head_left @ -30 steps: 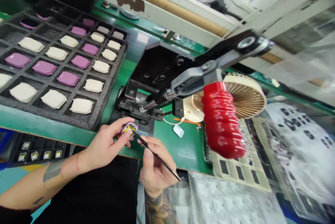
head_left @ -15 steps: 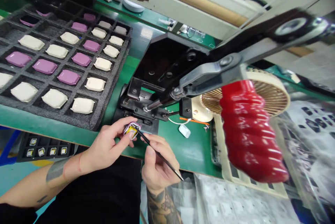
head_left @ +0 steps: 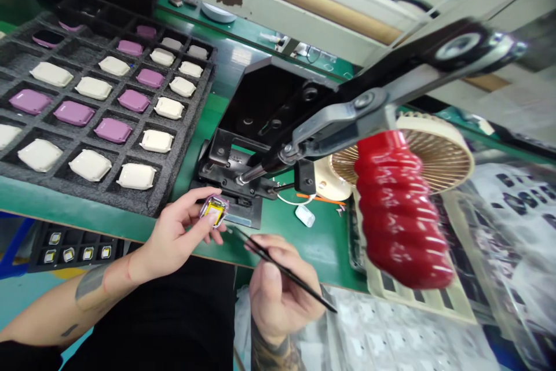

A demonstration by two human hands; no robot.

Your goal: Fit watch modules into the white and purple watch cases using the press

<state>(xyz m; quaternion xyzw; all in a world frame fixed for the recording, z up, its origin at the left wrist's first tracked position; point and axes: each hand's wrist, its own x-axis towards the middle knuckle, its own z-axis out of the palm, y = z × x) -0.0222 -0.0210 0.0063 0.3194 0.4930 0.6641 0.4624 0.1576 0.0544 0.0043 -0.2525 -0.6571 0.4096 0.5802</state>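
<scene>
Between the thumb and fingers of my left hand (head_left: 185, 229) is a small purple watch case (head_left: 214, 210), its open side showing yellow and silvery parts inside. My right hand (head_left: 284, 281) grips a pair of dark tweezers (head_left: 289, 272) like a pen. Their tips point up and left, a short gap from the case. Just beyond the case stands the black base of a hand press (head_left: 234, 177), whose red ribbed handle (head_left: 402, 209) hangs at the right.
On the left lies a dark foam tray (head_left: 150, 200) with cream and purple cases in its compartments. Below the bench edge sits a black tray (head_left: 78, 238) of small parts. A cream fan (head_left: 438, 151), a small clear piece (head_left: 304, 216) and plastic trays (head_left: 382, 336) are at the right.
My right hand has drawn back down and to the right, taking the tweezers' tips out of the case. The left hand has shifted slightly left with the case.
</scene>
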